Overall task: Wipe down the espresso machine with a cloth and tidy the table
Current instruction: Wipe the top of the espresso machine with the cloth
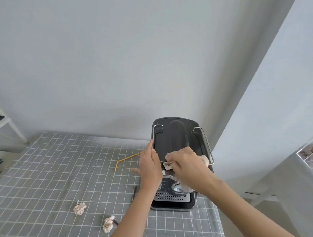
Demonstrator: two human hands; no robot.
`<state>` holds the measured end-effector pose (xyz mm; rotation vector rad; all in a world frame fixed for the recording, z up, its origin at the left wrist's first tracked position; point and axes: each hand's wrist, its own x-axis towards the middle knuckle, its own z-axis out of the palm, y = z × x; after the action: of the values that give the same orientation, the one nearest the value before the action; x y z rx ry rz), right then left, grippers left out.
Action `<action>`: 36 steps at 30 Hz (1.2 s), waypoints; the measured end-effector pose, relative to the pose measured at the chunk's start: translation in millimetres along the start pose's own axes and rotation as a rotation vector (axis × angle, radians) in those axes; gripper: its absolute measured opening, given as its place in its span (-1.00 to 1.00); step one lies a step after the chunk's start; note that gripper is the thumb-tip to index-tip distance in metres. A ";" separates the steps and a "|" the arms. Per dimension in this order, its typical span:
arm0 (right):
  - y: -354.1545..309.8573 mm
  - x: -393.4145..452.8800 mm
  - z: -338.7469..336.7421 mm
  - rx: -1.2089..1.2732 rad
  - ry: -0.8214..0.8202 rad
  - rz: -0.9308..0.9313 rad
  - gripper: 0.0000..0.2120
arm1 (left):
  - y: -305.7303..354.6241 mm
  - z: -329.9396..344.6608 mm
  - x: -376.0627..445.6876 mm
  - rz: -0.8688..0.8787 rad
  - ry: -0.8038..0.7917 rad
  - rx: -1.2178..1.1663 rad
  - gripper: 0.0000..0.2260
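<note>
A black espresso machine (176, 136) with a metal rail on top stands at the right of the table. My left hand (149, 164) grips its left side, thumb over the rail. My right hand (187, 165) presses a beige cloth (203, 160) on the front edge of the machine's top; part of the cloth hangs down over the dial. Two crumpled paper balls (79, 208) (108, 224) lie on the grey checked tablecloth (61, 168) in the left foreground. A bent yellow straw (123, 160) lies left of the machine.
A dark stick (134, 193) lies beside the machine's lower left, another short dark piece (115, 222) by the nearer paper ball. A white shelf frame (8, 125) stands at far left. A clear box with photos (310, 155) sits on a surface at right. The wall is close behind.
</note>
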<state>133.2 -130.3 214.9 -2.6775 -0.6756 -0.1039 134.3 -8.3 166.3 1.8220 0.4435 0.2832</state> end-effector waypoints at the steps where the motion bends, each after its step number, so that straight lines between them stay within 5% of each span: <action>1: -2.9 1.8 -15.2 0.117 0.000 0.081 -0.75 | 0.1 -0.3 0.0 0.002 -0.001 -0.012 -0.63; 5: 14.2 57.8 -53.4 0.335 0.364 0.289 -0.75 | -0.2 0.5 0.8 -0.003 0.010 -0.003 -0.63; 9: 46.4 95.3 -6.1 -0.053 -0.020 0.373 -0.43 | -2.8 2.1 2.5 -0.004 0.019 0.008 -0.63; 18: 10.9 53.9 38.1 -0.289 0.072 0.523 -0.35 | -5.0 2.2 3.2 -0.009 0.021 0.000 -0.63; 24: -3.8 4.0 52.6 -0.469 0.087 0.371 -0.38 | -5.6 -0.8 2.7 0.036 -0.019 -0.012 -0.62; 29: -22.8 -58.8 42.1 -0.428 0.092 0.254 -0.22 | -9.3 -0.8 4.1 0.057 -0.032 -0.022 -0.61; 36: 0.2 -156.9 38.9 0.065 0.129 0.297 -0.49 | -9.8 0.2 8.2 0.085 -0.032 -0.013 -0.60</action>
<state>-5.8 -185.4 153.6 -2.6469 -0.2342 -0.1701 140.2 -2.4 156.6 1.8326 0.3410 0.3143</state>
